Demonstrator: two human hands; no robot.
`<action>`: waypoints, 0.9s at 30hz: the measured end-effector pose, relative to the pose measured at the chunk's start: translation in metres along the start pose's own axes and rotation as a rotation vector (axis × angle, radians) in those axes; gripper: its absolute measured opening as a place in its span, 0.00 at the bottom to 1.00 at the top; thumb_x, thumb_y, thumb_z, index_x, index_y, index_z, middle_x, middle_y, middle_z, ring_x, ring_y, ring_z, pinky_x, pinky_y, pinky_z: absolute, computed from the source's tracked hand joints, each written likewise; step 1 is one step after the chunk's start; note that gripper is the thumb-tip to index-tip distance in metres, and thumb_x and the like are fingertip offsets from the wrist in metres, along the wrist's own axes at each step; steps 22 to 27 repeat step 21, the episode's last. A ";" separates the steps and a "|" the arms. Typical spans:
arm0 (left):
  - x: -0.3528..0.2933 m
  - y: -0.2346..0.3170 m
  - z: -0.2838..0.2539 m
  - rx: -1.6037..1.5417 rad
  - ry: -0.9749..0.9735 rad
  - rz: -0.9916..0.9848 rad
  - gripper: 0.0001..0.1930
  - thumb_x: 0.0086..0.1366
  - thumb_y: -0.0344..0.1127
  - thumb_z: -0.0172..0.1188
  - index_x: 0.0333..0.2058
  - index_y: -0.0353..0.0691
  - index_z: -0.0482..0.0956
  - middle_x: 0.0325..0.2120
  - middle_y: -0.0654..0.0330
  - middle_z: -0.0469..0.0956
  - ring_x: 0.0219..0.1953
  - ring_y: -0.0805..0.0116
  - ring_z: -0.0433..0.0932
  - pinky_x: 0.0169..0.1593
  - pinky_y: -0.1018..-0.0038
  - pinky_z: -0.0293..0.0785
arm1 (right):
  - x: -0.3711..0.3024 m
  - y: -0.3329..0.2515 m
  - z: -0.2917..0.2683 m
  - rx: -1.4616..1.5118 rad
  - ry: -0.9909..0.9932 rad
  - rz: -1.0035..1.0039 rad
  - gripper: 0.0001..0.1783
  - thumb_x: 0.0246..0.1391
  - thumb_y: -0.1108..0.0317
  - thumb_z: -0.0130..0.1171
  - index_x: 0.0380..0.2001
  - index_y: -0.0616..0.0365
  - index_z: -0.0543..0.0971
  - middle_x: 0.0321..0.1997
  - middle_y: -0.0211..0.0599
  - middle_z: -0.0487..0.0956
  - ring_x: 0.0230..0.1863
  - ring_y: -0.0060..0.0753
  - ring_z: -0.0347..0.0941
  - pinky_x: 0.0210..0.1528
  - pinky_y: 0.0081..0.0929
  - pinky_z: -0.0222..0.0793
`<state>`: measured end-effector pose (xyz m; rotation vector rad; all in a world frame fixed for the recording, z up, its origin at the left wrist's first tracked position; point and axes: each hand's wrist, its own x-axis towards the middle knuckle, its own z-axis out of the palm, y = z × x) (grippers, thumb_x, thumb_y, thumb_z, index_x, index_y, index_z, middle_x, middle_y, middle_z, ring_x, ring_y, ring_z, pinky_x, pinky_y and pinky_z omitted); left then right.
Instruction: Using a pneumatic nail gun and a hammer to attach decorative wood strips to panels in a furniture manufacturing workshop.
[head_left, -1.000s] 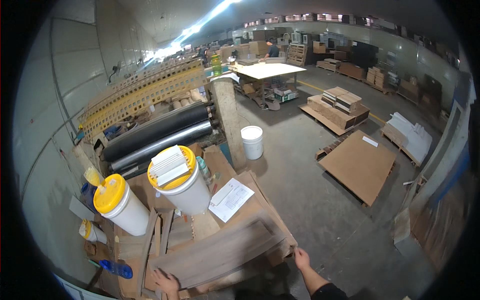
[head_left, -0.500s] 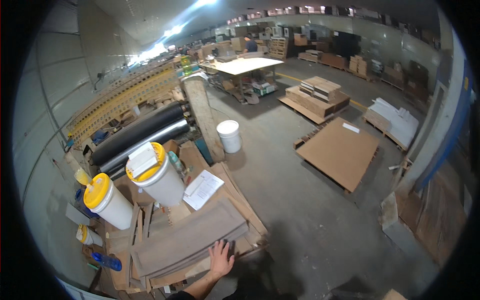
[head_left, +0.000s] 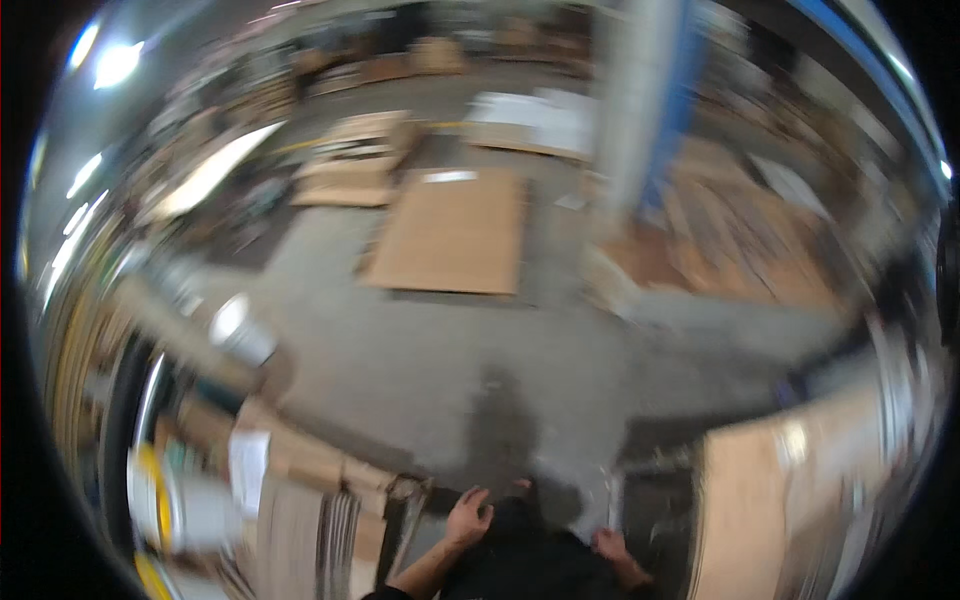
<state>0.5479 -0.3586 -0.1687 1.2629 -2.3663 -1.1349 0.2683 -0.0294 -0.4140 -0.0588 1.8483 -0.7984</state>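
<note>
My left hand (head_left: 468, 518) hangs in front of my dark clothing, off the right side of the stacked brown boards (head_left: 305, 535). Its fingers look slightly apart, and nothing shows in them. Lower right, my right hand (head_left: 609, 546) is bent near my body. Motion smears its fingers, so I cannot tell whether it holds anything. A pale, narrow streak (head_left: 613, 495) shows just above it, too blurred to name. To the right of that hand lies a light wooden panel (head_left: 740, 510).
Left of the boards are a paper sheet (head_left: 249, 465) and a white bucket with a yellow rim (head_left: 195, 500). Another white bucket (head_left: 243, 330) stands on the grey floor (head_left: 440, 350). Ahead are a large brown board (head_left: 450, 235), a blue-and-white pillar (head_left: 645, 120) and brown sheets (head_left: 740, 225).
My view has swung to the right and blurred. My left hand has come off the stacked boards toward my body. My right hand and the light wooden panel have come into view.
</note>
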 end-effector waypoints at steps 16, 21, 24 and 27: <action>0.219 0.182 0.078 0.031 -0.572 0.691 0.13 0.69 0.28 0.57 0.50 0.33 0.80 0.47 0.46 0.81 0.50 0.47 0.80 0.55 0.57 0.76 | -0.304 -0.114 0.038 0.511 1.204 -0.127 0.13 0.64 0.66 0.62 0.47 0.61 0.85 0.42 0.40 0.87 0.38 0.26 0.82 0.45 0.29 0.78; 0.160 0.264 0.134 0.000 -0.723 0.939 0.13 0.70 0.26 0.57 0.51 0.33 0.80 0.45 0.47 0.81 0.48 0.50 0.81 0.51 0.61 0.78 | -0.399 -0.002 0.028 0.489 1.838 0.268 0.10 0.62 0.69 0.61 0.45 0.58 0.85 0.47 0.49 0.85 0.48 0.46 0.83 0.51 0.34 0.78; 0.160 0.264 0.134 0.000 -0.723 0.939 0.13 0.70 0.26 0.57 0.51 0.33 0.80 0.45 0.47 0.81 0.48 0.50 0.81 0.51 0.61 0.78 | -0.399 -0.002 0.028 0.489 1.838 0.268 0.10 0.62 0.69 0.61 0.45 0.58 0.85 0.47 0.49 0.85 0.48 0.46 0.83 0.51 0.34 0.78; 0.160 0.264 0.134 0.000 -0.723 0.939 0.13 0.70 0.26 0.57 0.51 0.33 0.80 0.45 0.47 0.81 0.48 0.50 0.81 0.51 0.61 0.78 | -0.399 -0.002 0.028 0.489 1.838 0.268 0.10 0.62 0.69 0.61 0.45 0.58 0.85 0.47 0.49 0.85 0.48 0.46 0.83 0.51 0.34 0.78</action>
